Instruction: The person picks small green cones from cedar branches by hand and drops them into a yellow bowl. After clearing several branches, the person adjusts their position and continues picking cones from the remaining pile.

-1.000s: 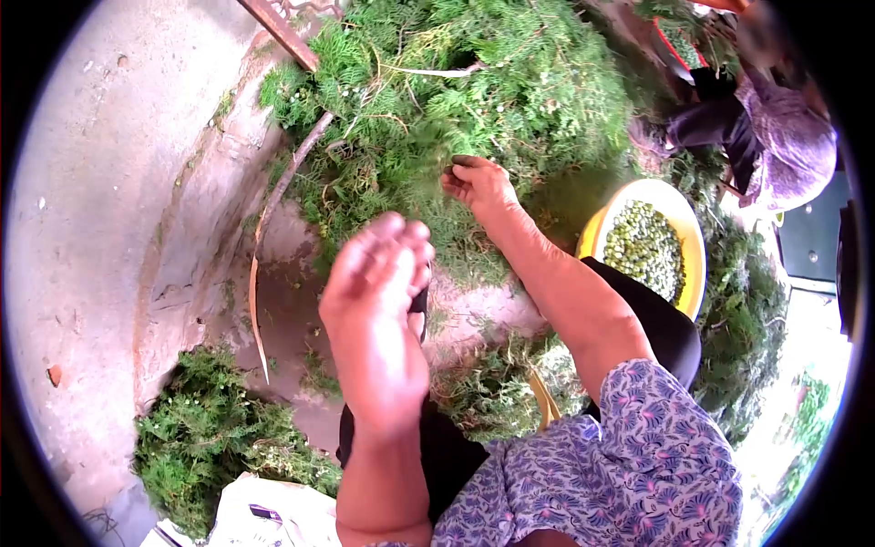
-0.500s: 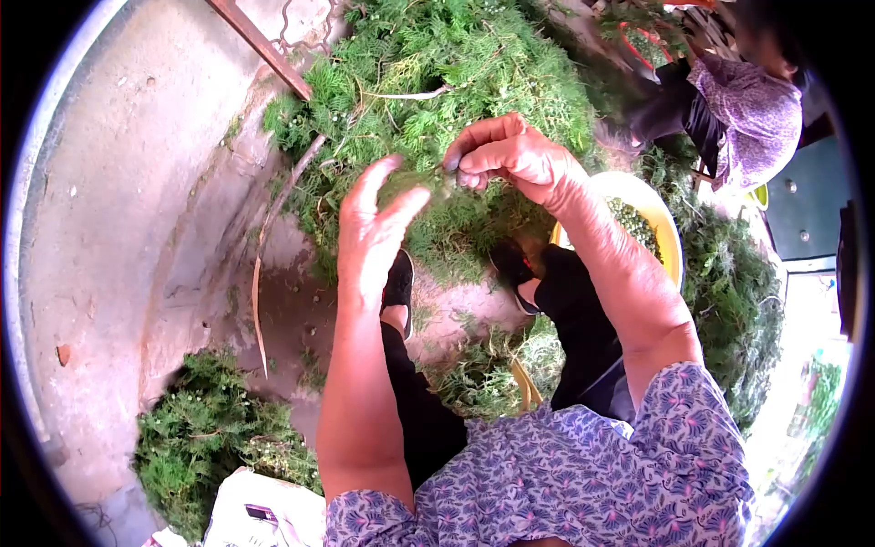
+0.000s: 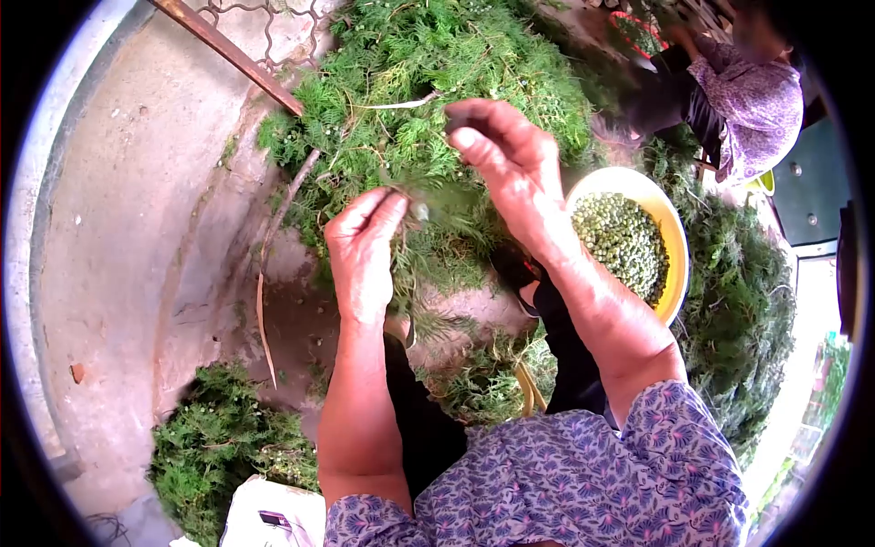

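Observation:
A thin evergreen sprig (image 3: 410, 246) is pinched between the thumb and fingers of my left hand (image 3: 363, 251). By those fingertips shows a blurred pale green spot, perhaps a berry. My right hand (image 3: 515, 169) is up and to the right, its curled fingers close to the thumb. Whatever may be between them is hidden. Beneath both hands lies a large heap of green evergreen branches (image 3: 437, 64). Close to my right forearm stands a yellow bucket (image 3: 676, 246) holding many small pale green berries (image 3: 620, 242).
Cut branches lie in piles at the lower left (image 3: 228, 438) and the right (image 3: 738, 283). A wooden bar (image 3: 228, 55) and a bare stick (image 3: 264, 273) lie at the left. Another person (image 3: 752, 109) sits at the upper right, near a red-rimmed container (image 3: 638, 36). A white bag (image 3: 264, 515) is at the bottom.
My left hand has come down and closed on the sprig. My right hand has drawn away from it, up a little. The bucket shows more fully beside my forearm.

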A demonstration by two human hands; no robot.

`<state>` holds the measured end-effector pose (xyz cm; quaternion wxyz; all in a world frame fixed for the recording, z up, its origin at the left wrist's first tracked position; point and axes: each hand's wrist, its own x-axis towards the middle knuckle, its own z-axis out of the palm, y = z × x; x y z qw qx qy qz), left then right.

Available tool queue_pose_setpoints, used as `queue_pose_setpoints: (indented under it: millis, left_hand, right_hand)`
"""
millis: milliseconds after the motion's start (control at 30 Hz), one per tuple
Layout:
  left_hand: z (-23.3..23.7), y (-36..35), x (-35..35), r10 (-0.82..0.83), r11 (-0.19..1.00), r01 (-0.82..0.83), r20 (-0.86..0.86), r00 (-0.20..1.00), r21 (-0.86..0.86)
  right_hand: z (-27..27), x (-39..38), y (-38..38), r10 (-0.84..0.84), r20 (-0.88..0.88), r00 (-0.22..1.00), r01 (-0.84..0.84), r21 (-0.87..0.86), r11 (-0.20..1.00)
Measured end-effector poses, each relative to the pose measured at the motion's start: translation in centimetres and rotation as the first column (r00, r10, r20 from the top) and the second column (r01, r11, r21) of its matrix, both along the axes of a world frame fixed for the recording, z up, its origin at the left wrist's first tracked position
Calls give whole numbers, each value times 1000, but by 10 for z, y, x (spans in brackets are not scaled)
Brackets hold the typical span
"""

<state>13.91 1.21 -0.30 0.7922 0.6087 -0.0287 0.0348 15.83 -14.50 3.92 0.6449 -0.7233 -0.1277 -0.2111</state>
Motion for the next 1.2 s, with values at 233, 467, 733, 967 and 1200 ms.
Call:
queue_pose_setpoints:
  millis: [233,467,733,967,1200]
  left_hand:
    - [-8,-2,9,203,961,-211,-62,977,-181]
    - [4,-7,5,111,956,-146,-151,982,-253]
    - [2,-19,3,124,991,-123,19,992,-49]
    - [-3,-20,7,253,940,-278,-142,957,-200]
    - [-7,-21,7,182,979,-182,-8,983,-96]
  right_hand:
    - [-18,-16,3,87,-202,975,-143,-283,948]
    - [-24,-13,11,-14,-95,995,-25,-395,918]
    - [-27,-10,-3,106,-52,993,-118,-407,906]
    - [-15,0,-34,479,-472,740,-199,526,827]
    - [-12,-4,-22,258,-414,873,-134,304,943]
